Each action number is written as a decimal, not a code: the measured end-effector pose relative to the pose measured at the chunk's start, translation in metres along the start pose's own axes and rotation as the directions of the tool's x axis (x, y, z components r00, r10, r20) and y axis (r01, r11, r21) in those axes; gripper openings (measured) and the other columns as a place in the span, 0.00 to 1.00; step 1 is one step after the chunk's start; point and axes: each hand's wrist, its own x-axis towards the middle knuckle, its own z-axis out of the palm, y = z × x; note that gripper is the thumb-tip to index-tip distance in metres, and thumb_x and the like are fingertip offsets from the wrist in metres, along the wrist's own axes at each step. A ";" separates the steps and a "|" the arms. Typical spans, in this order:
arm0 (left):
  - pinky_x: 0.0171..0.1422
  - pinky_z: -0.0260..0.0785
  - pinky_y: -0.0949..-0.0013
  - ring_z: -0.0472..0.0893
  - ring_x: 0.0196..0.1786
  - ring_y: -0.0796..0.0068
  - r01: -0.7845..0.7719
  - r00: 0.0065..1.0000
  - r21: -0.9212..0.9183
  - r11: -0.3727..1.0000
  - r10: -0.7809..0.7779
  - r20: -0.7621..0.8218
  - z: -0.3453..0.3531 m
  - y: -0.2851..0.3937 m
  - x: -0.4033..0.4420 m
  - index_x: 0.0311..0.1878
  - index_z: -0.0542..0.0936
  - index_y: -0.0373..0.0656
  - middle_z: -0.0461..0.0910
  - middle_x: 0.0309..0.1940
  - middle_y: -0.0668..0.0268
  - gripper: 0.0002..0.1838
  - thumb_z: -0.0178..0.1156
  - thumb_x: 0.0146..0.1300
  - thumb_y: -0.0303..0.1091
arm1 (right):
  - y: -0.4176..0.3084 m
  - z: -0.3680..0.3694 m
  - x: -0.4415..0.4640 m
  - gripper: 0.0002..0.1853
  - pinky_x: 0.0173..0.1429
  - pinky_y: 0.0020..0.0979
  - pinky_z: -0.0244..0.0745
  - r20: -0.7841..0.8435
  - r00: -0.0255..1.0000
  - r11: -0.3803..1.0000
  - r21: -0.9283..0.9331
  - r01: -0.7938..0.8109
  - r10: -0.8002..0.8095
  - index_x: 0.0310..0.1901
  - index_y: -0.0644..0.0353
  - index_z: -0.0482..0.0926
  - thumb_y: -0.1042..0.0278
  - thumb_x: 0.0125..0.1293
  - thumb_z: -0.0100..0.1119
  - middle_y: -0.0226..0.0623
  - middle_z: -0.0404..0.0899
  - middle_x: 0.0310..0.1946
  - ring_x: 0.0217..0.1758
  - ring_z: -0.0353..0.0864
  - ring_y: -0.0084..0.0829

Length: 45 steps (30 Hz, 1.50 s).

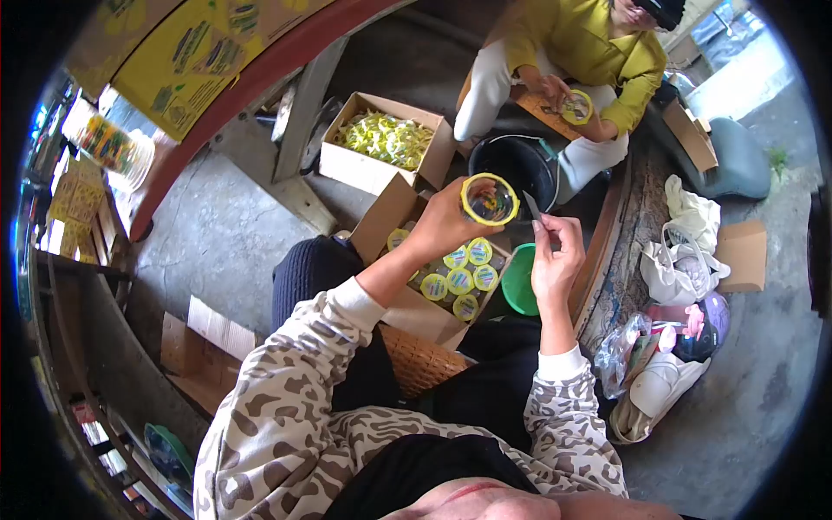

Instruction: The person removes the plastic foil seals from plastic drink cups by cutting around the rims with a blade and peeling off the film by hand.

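My left hand [440, 224] is wrapped round a clear plastic cup [496, 218] with a yellow rim, its round end tilted up towards me. In my right hand [557, 262], the thumb and fingers pinch a small knife [531, 204], its blade pointing up beside the cup with a small gap between them. Below my left hand stands a cardboard box [425, 322] holding several yellow-rimmed cups [460, 280] with printed lids. A green plastic tub [520, 290] sits under my right hand, partly hidden by it.
Opposite sits a person in a yellow shirt [598, 43], holding another yellow-rimmed cup [576, 107]. Between us is a black bucket [511, 165]. A carton [355, 169] of yellow strips stands beyond my left hand. Bags [685, 260] lie at right; a wooden post [308, 113] rises at left.
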 end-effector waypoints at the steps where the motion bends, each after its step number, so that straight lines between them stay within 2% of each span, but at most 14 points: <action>1: 0.63 0.73 0.65 0.83 0.57 0.65 0.003 1.000 -0.001 1.000 -0.003 0.010 -0.001 0.003 0.000 0.58 0.78 0.35 0.83 0.52 0.56 0.34 0.79 0.47 0.35 | -0.001 -0.001 0.000 0.07 0.38 0.28 0.75 -0.012 1.000 1.000 -0.008 0.001 -0.001 0.39 0.64 0.82 0.83 0.61 0.67 0.37 0.78 0.33 0.32 0.80 0.30; 7: 0.62 0.74 0.65 0.83 0.56 0.65 0.003 1.000 0.001 1.000 -0.003 0.007 0.003 0.006 -0.003 0.56 0.78 0.36 0.83 0.51 0.57 0.32 0.80 0.47 0.33 | 0.001 -0.005 -0.004 0.11 0.36 0.33 0.76 -0.045 0.987 0.978 -0.149 0.145 -0.153 0.39 0.61 0.83 0.85 0.56 0.69 0.37 0.78 0.32 0.32 0.80 0.35; 9: 0.61 0.74 0.67 0.82 0.56 0.72 0.009 0.999 0.111 0.994 -0.005 -0.036 0.006 0.004 -0.004 0.58 0.77 0.37 0.82 0.52 0.60 0.34 0.82 0.47 0.34 | 0.000 -0.005 -0.006 0.12 0.35 0.34 0.75 -0.061 0.973 0.971 -0.108 0.213 -0.221 0.39 0.61 0.83 0.87 0.54 0.69 0.37 0.77 0.30 0.31 0.80 0.36; 11: 0.60 0.74 0.67 0.82 0.55 0.72 0.049 0.998 0.109 0.993 -0.045 -0.033 0.010 0.002 -0.004 0.55 0.77 0.37 0.82 0.50 0.61 0.33 0.82 0.47 0.34 | -0.005 -0.006 -0.008 0.12 0.32 0.34 0.73 -0.033 0.968 0.962 -0.123 0.243 -0.249 0.38 0.60 0.83 0.87 0.54 0.70 0.37 0.76 0.29 0.30 0.79 0.34; 13: 0.57 0.76 0.63 0.84 0.52 0.64 0.053 0.994 0.116 0.992 -0.041 -0.100 0.014 0.001 -0.006 0.52 0.76 0.37 0.82 0.47 0.59 0.30 0.81 0.48 0.36 | -0.008 -0.002 -0.009 0.12 0.28 0.33 0.70 -0.042 0.963 0.959 -0.109 0.262 -0.268 0.36 0.60 0.82 0.84 0.53 0.73 0.35 0.74 0.27 0.26 0.77 0.33; 16: 0.56 0.77 0.63 0.84 0.51 0.65 0.037 0.995 0.108 0.994 -0.027 -0.092 0.017 -0.006 -0.007 0.53 0.73 0.37 0.82 0.47 0.58 0.32 0.81 0.49 0.38 | -0.011 -0.001 -0.010 0.12 0.28 0.33 0.71 -0.010 0.959 0.953 -0.122 0.279 -0.282 0.35 0.59 0.81 0.85 0.52 0.73 0.33 0.74 0.26 0.26 0.76 0.32; 23: 0.55 0.77 0.67 0.83 0.49 0.72 0.064 0.991 -0.025 0.998 -0.067 -0.113 0.023 -0.014 -0.015 0.53 0.72 0.35 0.82 0.46 0.58 0.32 0.80 0.50 0.35 | -0.013 0.001 -0.016 0.13 0.28 0.34 0.72 0.018 0.967 0.960 -0.115 0.256 -0.256 0.34 0.59 0.81 0.85 0.50 0.72 0.33 0.74 0.27 0.27 0.77 0.32; 25: 0.60 0.76 0.68 0.82 0.53 0.73 0.162 0.983 -0.049 0.986 -0.165 -0.083 0.024 -0.010 -0.019 0.55 0.72 0.34 0.81 0.49 0.57 0.30 0.78 0.53 0.29 | -0.011 0.001 -0.018 0.12 0.28 0.34 0.72 0.020 0.967 0.960 -0.113 0.255 -0.254 0.34 0.59 0.80 0.85 0.50 0.72 0.33 0.74 0.27 0.27 0.77 0.32; 27: 0.59 0.76 0.69 0.82 0.53 0.73 0.157 0.983 -0.062 0.986 -0.162 -0.089 0.027 -0.013 -0.022 0.54 0.72 0.33 0.81 0.49 0.57 0.29 0.78 0.54 0.29 | -0.012 0.002 -0.019 0.12 0.29 0.34 0.73 0.032 0.966 0.957 -0.124 0.260 -0.258 0.34 0.59 0.81 0.85 0.50 0.72 0.32 0.74 0.28 0.28 0.77 0.33; 30: 0.54 0.77 0.71 0.82 0.50 0.75 0.187 0.974 -0.125 0.974 -0.200 -0.104 0.033 -0.016 -0.028 0.53 0.72 0.34 0.81 0.47 0.57 0.27 0.77 0.55 0.30 | -0.012 0.005 -0.023 0.12 0.30 0.34 0.73 0.036 0.968 0.957 -0.146 0.251 -0.249 0.34 0.59 0.81 0.85 0.49 0.71 0.32 0.74 0.28 0.29 0.77 0.33; 33: 0.53 0.78 0.69 0.84 0.47 0.73 0.242 0.958 -0.130 0.962 -0.258 -0.127 0.037 -0.012 -0.031 0.51 0.72 0.33 0.82 0.45 0.57 0.27 0.77 0.54 0.31 | -0.011 0.006 -0.025 0.12 0.32 0.35 0.73 0.045 0.970 0.954 -0.173 0.244 -0.240 0.34 0.59 0.81 0.84 0.49 0.71 0.32 0.73 0.28 0.30 0.77 0.33; 39: 0.51 0.78 0.69 0.85 0.46 0.72 0.158 0.969 -0.037 0.987 -0.163 -0.188 0.042 -0.021 -0.035 0.50 0.73 0.33 0.83 0.42 0.57 0.25 0.76 0.53 0.31 | -0.007 0.009 -0.028 0.11 0.33 0.36 0.73 0.049 0.982 0.969 -0.158 0.190 -0.184 0.35 0.59 0.81 0.82 0.51 0.70 0.33 0.72 0.28 0.30 0.76 0.34; 45: 0.52 0.76 0.71 0.82 0.46 0.75 0.196 0.969 -0.034 0.980 -0.199 -0.146 0.043 -0.029 -0.036 0.50 0.73 0.35 0.82 0.45 0.60 0.25 0.76 0.55 0.31 | -0.008 0.011 -0.028 0.10 0.32 0.37 0.71 0.043 0.989 0.975 -0.168 0.148 -0.142 0.35 0.59 0.81 0.82 0.53 0.71 0.33 0.72 0.27 0.30 0.76 0.35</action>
